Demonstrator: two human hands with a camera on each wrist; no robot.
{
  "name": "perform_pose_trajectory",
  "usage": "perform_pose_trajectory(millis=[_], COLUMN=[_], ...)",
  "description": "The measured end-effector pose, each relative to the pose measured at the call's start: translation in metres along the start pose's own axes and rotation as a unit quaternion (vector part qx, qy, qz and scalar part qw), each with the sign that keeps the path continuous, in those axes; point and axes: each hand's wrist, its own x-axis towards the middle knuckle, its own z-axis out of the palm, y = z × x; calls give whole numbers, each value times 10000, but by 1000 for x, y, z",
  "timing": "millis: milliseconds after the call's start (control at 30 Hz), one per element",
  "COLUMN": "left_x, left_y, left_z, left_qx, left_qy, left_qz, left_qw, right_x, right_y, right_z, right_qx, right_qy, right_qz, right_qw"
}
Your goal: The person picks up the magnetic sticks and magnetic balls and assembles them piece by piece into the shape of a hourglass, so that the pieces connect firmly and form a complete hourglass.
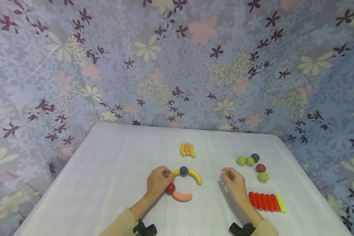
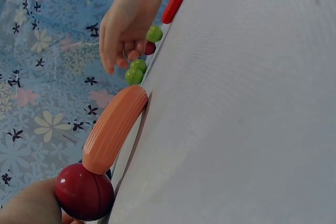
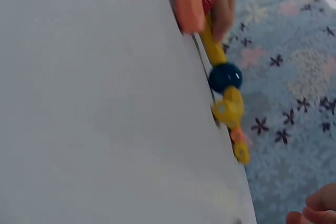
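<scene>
My left hand (image 1: pixel 158 180) pinches the near end of a yellow toy banana (image 1: pixel 175 172) between thumb and fingers. Touching that banana's far end is a dark blue ball (image 1: pixel 184 170), with a second yellow toy banana (image 1: pixel 195 176) curving off to its right. Just below the left fingers sits a red ball (image 1: pixel 170 188), which has a seam round it in the left wrist view. A curved orange-pink ridged piece (image 1: pixel 182 196) meets the ball. Together these pieces form an open ring. My right hand (image 1: pixel 234 182) hovers over the cloth, fingers loosely curled, nothing in them.
Two yellow pieces flank a pink one (image 1: pixel 187 149) farther back. To the right lie green balls (image 1: pixel 241 160), a blue ball (image 1: pixel 255 157) and a red ball (image 1: pixel 261 168). Several red sticks (image 1: pixel 262 201) and a lime stick (image 1: pixel 281 204) form a row on the white cloth (image 1: pixel 106 170).
</scene>
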Motion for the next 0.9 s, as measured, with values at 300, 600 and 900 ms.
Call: perform_pose_trajectory(millis=[300,600,900], left_x=[1,-2,3], left_y=[-1,-5,-4], left_z=[2,3,3], left_qx=[-4,-616,-636], left_qy=[-116,-592,-738], left_qz=[173,487,274], left_qw=[9998,9952,9949], right_x=[8,8,11], right_y=[20,44,57], right_z=[-44,-73,-78], right_qx=[-188,-557,-818], right_qy=[1525,2314,1827], right_qz=[33,512,836], right_qw=[9881,9699,9762])
